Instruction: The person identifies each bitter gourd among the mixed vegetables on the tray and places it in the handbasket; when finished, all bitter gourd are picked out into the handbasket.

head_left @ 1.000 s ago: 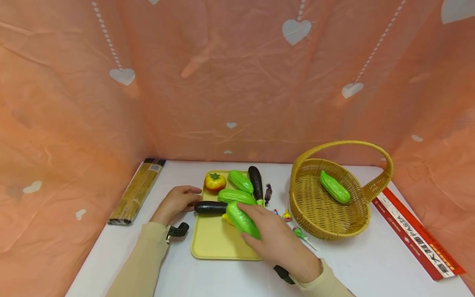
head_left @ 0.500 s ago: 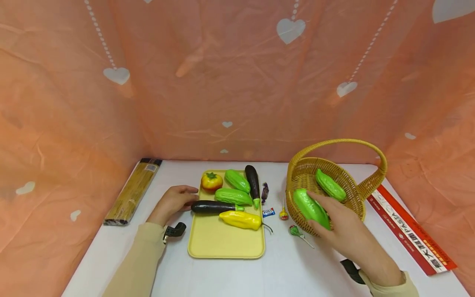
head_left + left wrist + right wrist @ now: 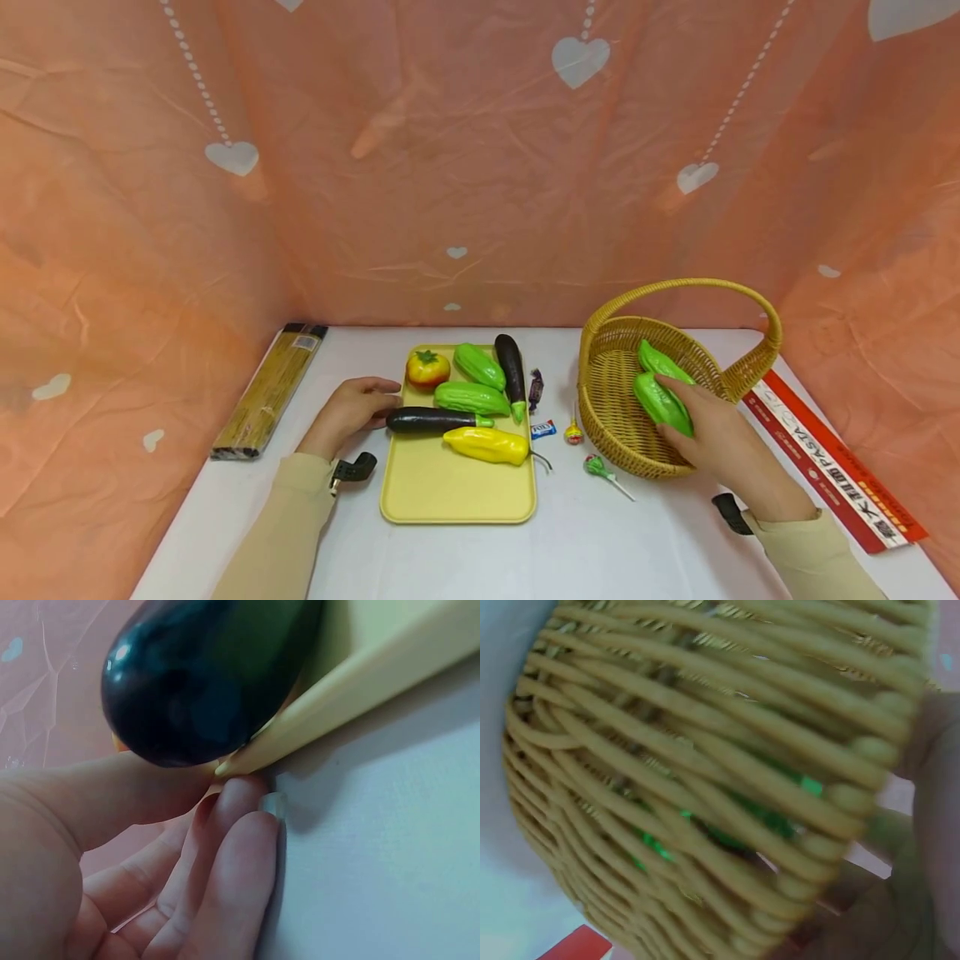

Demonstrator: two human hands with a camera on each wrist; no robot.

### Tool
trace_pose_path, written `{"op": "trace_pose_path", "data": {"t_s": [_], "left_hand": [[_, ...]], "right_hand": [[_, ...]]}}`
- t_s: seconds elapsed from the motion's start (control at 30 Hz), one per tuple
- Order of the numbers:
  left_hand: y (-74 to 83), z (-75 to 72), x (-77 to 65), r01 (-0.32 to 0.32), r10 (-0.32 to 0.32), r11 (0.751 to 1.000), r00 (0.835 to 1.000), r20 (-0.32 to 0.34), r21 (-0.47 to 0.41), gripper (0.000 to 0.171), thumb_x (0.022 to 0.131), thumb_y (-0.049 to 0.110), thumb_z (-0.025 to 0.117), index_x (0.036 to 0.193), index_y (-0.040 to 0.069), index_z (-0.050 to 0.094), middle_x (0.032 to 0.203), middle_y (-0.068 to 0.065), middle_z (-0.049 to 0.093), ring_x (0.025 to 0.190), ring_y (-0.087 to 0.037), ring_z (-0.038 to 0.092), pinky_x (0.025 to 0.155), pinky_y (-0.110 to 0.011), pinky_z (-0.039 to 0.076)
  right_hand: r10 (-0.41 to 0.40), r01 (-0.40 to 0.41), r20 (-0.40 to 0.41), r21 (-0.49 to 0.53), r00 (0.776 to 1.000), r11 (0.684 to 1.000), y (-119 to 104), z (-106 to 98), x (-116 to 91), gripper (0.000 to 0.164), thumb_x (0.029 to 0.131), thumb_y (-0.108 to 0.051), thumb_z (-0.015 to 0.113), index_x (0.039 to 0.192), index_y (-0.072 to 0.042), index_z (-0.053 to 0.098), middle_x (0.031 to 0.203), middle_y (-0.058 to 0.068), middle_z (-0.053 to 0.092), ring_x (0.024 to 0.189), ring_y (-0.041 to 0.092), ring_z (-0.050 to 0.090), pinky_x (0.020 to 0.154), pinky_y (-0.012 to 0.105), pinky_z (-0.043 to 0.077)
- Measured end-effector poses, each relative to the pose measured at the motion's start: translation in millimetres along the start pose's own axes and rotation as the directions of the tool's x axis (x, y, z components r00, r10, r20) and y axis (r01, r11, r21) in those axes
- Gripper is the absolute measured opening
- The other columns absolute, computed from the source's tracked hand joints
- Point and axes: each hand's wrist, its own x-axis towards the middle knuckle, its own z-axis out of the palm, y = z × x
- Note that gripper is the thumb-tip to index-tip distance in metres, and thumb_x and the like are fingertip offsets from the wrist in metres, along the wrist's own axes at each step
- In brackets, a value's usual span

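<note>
My right hand (image 3: 729,442) grips a green toy bitter melon (image 3: 663,405) low inside the wicker basket (image 3: 617,417). Beside it in the basket lies another bitter melon (image 3: 663,362), partly covered by the held one. Through the weave in the right wrist view, only bits of green show. At the tray's left edge, my left hand (image 3: 354,414) pinches the rim of the yellow tray (image 3: 315,724) between thumb and fingers, close to the thick end of an eggplant (image 3: 202,682). On the tray (image 3: 457,500) also lie a yellow pepper (image 3: 487,445), a tomato (image 3: 428,369), two bitter melons (image 3: 471,398) and another eggplant (image 3: 510,371).
Small candies (image 3: 543,429) and two lollipops (image 3: 596,467) lie between tray and basket. The basket's tall handle (image 3: 690,285) arches over its opening. A red pasta package (image 3: 832,467) lies right of the basket, and a bundle of brown sticks (image 3: 272,392) at far left.
My right hand has carried the bitter melon from above the tray rightward and down into the basket, uncovering the yellow pepper. My left hand has stayed at the tray's edge.
</note>
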Motion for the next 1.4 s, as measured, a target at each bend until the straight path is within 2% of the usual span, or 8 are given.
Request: {"op": "trace_pose_path", "data": {"t_s": [0.3, 0.53, 0.77, 0.93, 1.07, 1.1, 1.23, 1.4], "left_hand": [[-2.4, -0.5, -2.0, 0.003, -0.003, 1.0, 1.0, -0.001, -0.019, 0.04, 0.091, 0.026, 0.074, 0.126, 0.008, 0.068, 0.106, -0.008, 0.073, 0.084, -0.011, 0.066, 0.074, -0.024, 0.058], [-4.0, -2.6, -4.1, 0.012, -0.012, 1.0, 1.0, -0.004, -0.025, 0.04, 0.091, 0.026, 0.073, 0.126, 0.009, 0.068, 0.108, -0.008, 0.073, 0.086, -0.012, 0.066, 0.075, -0.024, 0.058], [-6.4, -3.1, -3.7, 0.024, -0.024, 1.0, 1.0, -0.017, -0.014, 0.038, 0.09, 0.028, 0.074, 0.125, 0.011, 0.069, 0.109, -0.008, 0.073, 0.086, -0.013, 0.066, 0.075, -0.025, 0.058], [-7.0, -3.3, -2.6, 0.039, -0.04, 0.998, 0.999, -0.016, -0.041, 0.037, 0.091, 0.026, 0.073, 0.124, 0.011, 0.069, 0.111, -0.009, 0.073, 0.088, -0.014, 0.067, 0.076, -0.024, 0.058], [-6.3, -3.5, -2.2, 0.029, -0.03, 0.999, 0.999, -0.013, -0.044, 0.039, 0.091, 0.027, 0.074, 0.125, 0.01, 0.069, 0.112, -0.01, 0.072, 0.088, -0.014, 0.067, 0.075, -0.025, 0.058], [-6.2, -3.4, -1.8, 0.026, -0.027, 0.999, 1.0, -0.011, -0.04, 0.039, 0.091, 0.027, 0.074, 0.125, 0.01, 0.068, 0.112, -0.01, 0.072, 0.088, -0.013, 0.067, 0.076, -0.025, 0.058], [-6.0, -2.2, 0.2, 0.014, -0.015, 0.999, 1.0, -0.008, -0.037, 0.038, 0.09, 0.027, 0.074, 0.125, 0.01, 0.069, 0.112, -0.009, 0.072, 0.088, -0.013, 0.067, 0.076, -0.025, 0.058], [-3.9, -0.4, 4.1, -0.001, 0.0, 0.998, 1.0, -0.004, -0.061, 0.037, 0.089, 0.026, 0.076, 0.122, 0.011, 0.07, 0.107, -0.009, 0.074, 0.087, -0.012, 0.068, 0.075, -0.025, 0.058]], "right_hand": [[0.053, -0.05, 0.058, -0.042, 0.997, 0.998, 8, 6, 6, 0.065, 0.089, -0.023, 0.073, 0.146, -0.007, 0.047, 0.127, 0.03, 0.059, 0.091, 0.035, 0.06, 0.073, 0.052, 0.051], [0.057, -0.053, 0.092, -0.054, 0.994, 0.997, 10, 7, 8, 0.064, 0.089, -0.023, 0.073, 0.144, -0.004, 0.048, 0.129, 0.034, 0.057, 0.105, 0.049, 0.062, 0.082, 0.063, 0.051], [0.081, -0.075, 0.067, -0.095, 0.994, 0.993, 6, 6, 11, 0.063, 0.089, -0.028, 0.073, 0.142, -0.003, 0.05, 0.12, 0.032, 0.059, 0.09, 0.042, 0.064, 0.071, 0.058, 0.052], [0.059, -0.06, -0.02, -0.045, 0.998, 0.997, -28, -9, 12, 0.058, 0.091, -0.027, 0.071, 0.142, -0.006, 0.052, 0.123, 0.027, 0.06, 0.086, 0.036, 0.062, 0.066, 0.05, 0.051], [-0.038, 0.044, -0.108, 0.047, 0.993, 0.998, -70, -8, 18, 0.046, 0.09, -0.023, 0.072, 0.133, -0.008, 0.062, 0.123, 0.017, 0.067, 0.097, 0.033, 0.067, 0.078, 0.052, 0.056], [-0.07, 0.08, -0.125, 0.073, 0.99, 0.994, -80, -4, 21, 0.043, 0.09, -0.022, 0.073, 0.13, -0.009, 0.064, 0.122, 0.014, 0.069, 0.1, 0.031, 0.068, 0.083, 0.052, 0.057], [-0.17, 0.193, -0.133, 0.175, 0.976, 0.966, -115, 20, 37, 0.037, 0.089, -0.023, 0.076, 0.125, -0.013, 0.068, 0.114, 0.003, 0.072, 0.092, 0.019, 0.069, 0.077, 0.039, 0.059], [-0.2, 0.202, -0.037, 0.288, 0.979, 0.936, -144, 54, 67, 0.041, 0.092, -0.024, 0.074, 0.13, -0.014, 0.066, 0.116, 0.004, 0.07, 0.093, 0.02, 0.066, 0.078, 0.035, 0.056]]}}
